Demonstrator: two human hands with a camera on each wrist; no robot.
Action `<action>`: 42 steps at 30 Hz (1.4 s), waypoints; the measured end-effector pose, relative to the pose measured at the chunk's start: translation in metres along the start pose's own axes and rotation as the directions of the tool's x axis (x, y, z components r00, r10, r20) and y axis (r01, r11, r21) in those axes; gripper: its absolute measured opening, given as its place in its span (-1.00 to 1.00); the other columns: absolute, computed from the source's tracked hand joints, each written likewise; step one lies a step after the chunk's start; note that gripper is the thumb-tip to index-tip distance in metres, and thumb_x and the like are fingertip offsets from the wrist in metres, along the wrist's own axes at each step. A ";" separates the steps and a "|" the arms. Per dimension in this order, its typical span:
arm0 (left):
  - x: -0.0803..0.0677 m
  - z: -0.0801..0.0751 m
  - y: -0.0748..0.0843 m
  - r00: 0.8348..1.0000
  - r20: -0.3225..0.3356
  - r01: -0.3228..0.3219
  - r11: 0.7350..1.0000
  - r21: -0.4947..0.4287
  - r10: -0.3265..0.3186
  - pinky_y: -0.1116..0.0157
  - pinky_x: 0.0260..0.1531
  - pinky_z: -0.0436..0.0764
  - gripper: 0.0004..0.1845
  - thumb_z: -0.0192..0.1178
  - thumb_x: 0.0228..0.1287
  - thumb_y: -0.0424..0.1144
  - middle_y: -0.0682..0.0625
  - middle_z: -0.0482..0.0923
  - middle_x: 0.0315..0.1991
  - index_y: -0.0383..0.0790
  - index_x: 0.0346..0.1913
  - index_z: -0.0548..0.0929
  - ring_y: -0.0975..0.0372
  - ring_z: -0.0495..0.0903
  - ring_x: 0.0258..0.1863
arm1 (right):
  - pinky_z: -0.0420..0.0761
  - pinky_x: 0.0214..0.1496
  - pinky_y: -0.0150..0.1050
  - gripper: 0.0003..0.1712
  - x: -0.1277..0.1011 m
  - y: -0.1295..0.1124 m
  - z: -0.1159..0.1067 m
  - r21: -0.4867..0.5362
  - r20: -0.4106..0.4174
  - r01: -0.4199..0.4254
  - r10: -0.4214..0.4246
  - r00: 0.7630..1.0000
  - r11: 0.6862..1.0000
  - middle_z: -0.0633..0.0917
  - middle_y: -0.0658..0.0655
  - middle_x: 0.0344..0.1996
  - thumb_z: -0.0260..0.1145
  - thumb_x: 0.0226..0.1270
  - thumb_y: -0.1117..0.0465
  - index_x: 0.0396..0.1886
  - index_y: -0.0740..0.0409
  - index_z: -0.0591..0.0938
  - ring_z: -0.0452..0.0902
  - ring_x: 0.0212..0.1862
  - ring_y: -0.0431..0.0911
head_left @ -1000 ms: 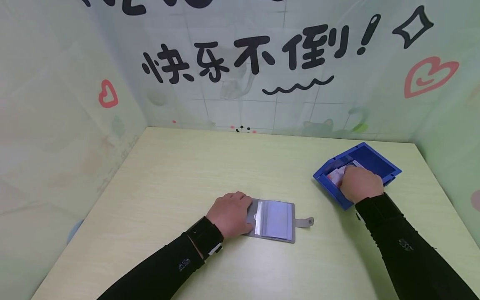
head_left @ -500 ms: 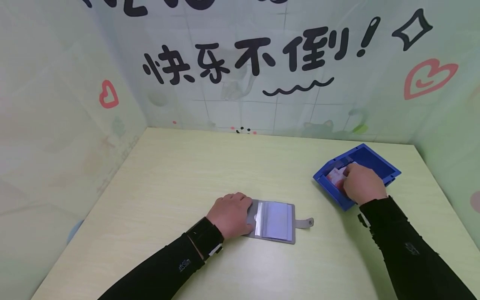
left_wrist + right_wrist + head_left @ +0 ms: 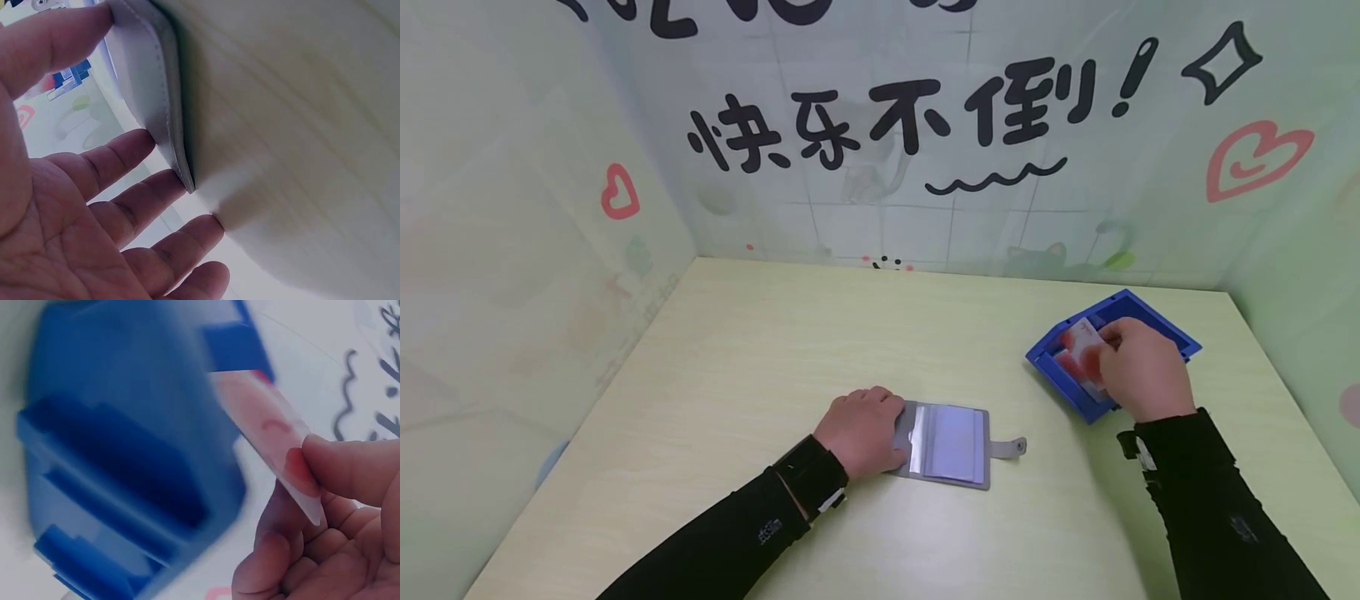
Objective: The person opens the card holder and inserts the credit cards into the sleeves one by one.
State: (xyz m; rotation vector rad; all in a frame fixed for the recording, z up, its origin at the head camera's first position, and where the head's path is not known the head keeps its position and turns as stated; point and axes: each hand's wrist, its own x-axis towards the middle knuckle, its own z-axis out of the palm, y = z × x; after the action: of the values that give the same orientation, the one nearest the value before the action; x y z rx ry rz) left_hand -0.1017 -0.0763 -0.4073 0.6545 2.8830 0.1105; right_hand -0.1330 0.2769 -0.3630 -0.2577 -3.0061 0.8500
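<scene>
Card (image 3: 265,425) pinched, jutting from right hand (image 3: 1146,372)

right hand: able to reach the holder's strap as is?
Likely yes: the strap sticks out away from the left hand, nothing covering it, though the right hand is pinching a card.

- Black sleeves (image 3: 715,533) worn on both arms
- Small grey marking (image 3: 769,531) carried on each sleeve
- Black band (image 3: 808,473) strapped round each wrist, small white part (image 3: 831,500) attached
- Both hands (image 3: 859,433) (image 3: 1146,371) seen bare
</scene>
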 end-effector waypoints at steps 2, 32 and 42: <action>0.000 0.000 0.000 1.000 0.001 0.003 1.000 -0.006 -0.003 0.03 0.15 0.64 -0.43 0.43 0.26 0.07 -0.08 0.65 0.23 -0.16 0.24 0.66 0.03 0.62 0.15 | 0.78 -0.31 -0.06 -0.58 -0.004 -0.002 -0.003 0.032 -0.027 0.002 -0.002 1.000 0.999 0.65 0.50 0.04 0.10 0.66 0.16 0.22 0.43 0.55 0.66 -0.13 0.29; 0.008 -0.008 0.013 0.992 -0.072 0.063 0.914 -0.401 -0.099 0.05 0.24 0.65 -0.30 0.19 0.52 0.16 -0.10 0.66 0.30 -0.19 0.51 0.42 0.06 0.68 0.24 | 0.66 -0.24 -0.38 -0.56 -0.044 -0.056 0.058 0.672 0.073 -0.030 -0.026 0.997 0.740 0.54 0.20 0.02 0.21 0.64 0.21 0.39 0.24 0.46 0.53 -0.16 -0.12; 0.010 -0.013 0.022 0.993 -0.089 0.016 0.818 -0.575 -0.081 0.05 0.26 0.65 -0.25 0.16 0.57 0.11 -0.01 0.73 0.22 -0.15 0.63 0.24 0.11 0.70 0.23 | 0.71 -0.17 -0.39 -0.59 -0.048 -0.070 0.079 0.701 0.138 -0.059 -0.055 0.989 0.711 0.55 0.26 0.15 0.25 0.61 0.25 0.34 0.24 0.49 0.62 -0.17 -0.08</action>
State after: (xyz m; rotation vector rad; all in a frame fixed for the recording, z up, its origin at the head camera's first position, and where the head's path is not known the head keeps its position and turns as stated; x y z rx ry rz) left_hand -0.1036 -0.0523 -0.3934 0.4593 2.7272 0.9943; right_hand -0.1001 0.1693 -0.3917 -0.1777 -2.5137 1.9985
